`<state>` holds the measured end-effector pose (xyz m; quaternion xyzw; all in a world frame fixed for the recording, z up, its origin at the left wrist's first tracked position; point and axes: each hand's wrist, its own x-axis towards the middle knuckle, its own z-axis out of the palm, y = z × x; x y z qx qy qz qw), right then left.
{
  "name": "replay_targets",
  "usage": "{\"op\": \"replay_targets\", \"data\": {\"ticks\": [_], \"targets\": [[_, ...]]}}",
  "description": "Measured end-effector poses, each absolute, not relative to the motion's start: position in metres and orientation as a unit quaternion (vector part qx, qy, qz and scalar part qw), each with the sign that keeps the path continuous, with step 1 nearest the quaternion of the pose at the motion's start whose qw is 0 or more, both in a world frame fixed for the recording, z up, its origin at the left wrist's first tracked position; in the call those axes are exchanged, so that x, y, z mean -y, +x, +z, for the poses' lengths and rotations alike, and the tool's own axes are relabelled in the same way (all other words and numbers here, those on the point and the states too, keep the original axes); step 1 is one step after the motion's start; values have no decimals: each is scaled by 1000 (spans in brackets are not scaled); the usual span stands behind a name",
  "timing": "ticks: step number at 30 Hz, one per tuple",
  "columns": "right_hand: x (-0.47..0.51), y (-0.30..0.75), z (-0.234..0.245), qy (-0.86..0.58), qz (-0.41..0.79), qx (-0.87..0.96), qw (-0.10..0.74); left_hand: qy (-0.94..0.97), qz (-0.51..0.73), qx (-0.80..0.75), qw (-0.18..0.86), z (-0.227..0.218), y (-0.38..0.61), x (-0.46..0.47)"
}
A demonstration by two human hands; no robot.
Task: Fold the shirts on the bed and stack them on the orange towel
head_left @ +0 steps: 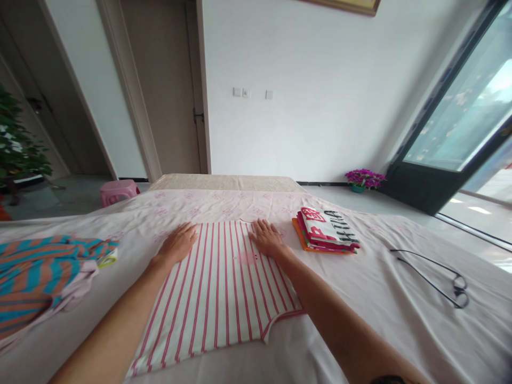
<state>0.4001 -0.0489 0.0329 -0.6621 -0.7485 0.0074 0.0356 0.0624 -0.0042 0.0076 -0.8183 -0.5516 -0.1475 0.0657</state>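
Observation:
A white shirt with red stripes (218, 277) lies spread flat on the pale bed sheet (372, 298) in front of me. My left hand (178, 242) rests palm down along its far left edge, fingers stretched out. Across from it, my right hand (266, 238) presses flat on the far right part of the shirt, its fingers apart. A small pinkish patch with dark dots shows on the fabric near my right wrist. The near end of the shirt is uneven, with a curved red-trimmed edge at the right.
A stack of folded clothes (326, 229) sits to the right, with glasses (456, 285) beyond it. Blue-and-brown striped clothing (44, 277) lies heaped on the left. A pink stool (119, 192) and purple flowers (365, 178) stand on the floor past the sheet.

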Motion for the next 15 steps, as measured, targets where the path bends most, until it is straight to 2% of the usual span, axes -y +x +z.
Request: {"op": "replay_targets", "data": {"ticks": [4, 7, 15], "targets": [[57, 418, 47, -698, 23, 715, 13, -803, -148, 572, 71, 14, 70, 19], [73, 401, 54, -703, 11, 710, 26, -784, -148, 598, 75, 14, 88, 39], [163, 325, 37, -556, 50, 823, 105, -817, -123, 561, 50, 7, 133, 120]]}}
